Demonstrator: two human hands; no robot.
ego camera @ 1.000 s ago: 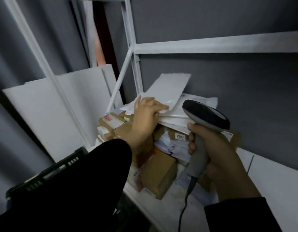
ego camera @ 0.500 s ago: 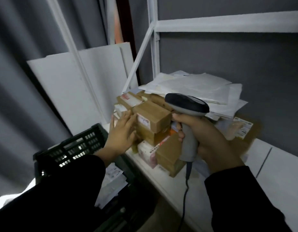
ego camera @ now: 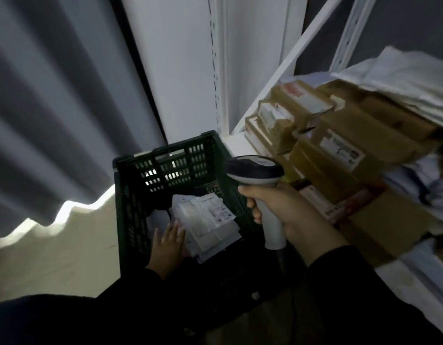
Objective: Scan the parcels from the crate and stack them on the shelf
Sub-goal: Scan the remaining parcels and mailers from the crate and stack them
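Grey pleated curtain (ego camera: 53,95) on the left, pale floor (ego camera: 53,245) below it with a bright strip of light along the hem; the room is dim.

Task item: white parcels (ego camera: 210,220) lie in the bottom of one dark green slotted crate (ego camera: 130,195) standing on the floor against the shelf's front corner. At least two flat white packets overlap there; an exact count cannot be made. The top packet carries a printed label, text too blurred to read.

Left hand (ego camera: 168,245): inside the crate, fingers (ego camera: 174,229) stretched straight and flat, tips at the left edge of the packets, gripping nothing.

Right hand (ego camera: 285,210): above the crate's right wall, fingers curled tight round the grey handle of one scanner (ego camera: 255,168), dark head pointing left.

White shelf (ego camera: 234,143) on the right: brown cartons (ego camera: 339,150) stacked in a pile, several, number not countable through blur. Two show white address labels and one lower down a red-printed strip; none of it is legible. White mailers (ego camera: 402,78) lie on top of the cartons.

Frame: one perforated white upright (ego camera: 220,70) and one diagonal brace (ego camera: 290,53), dark grey wall behind.
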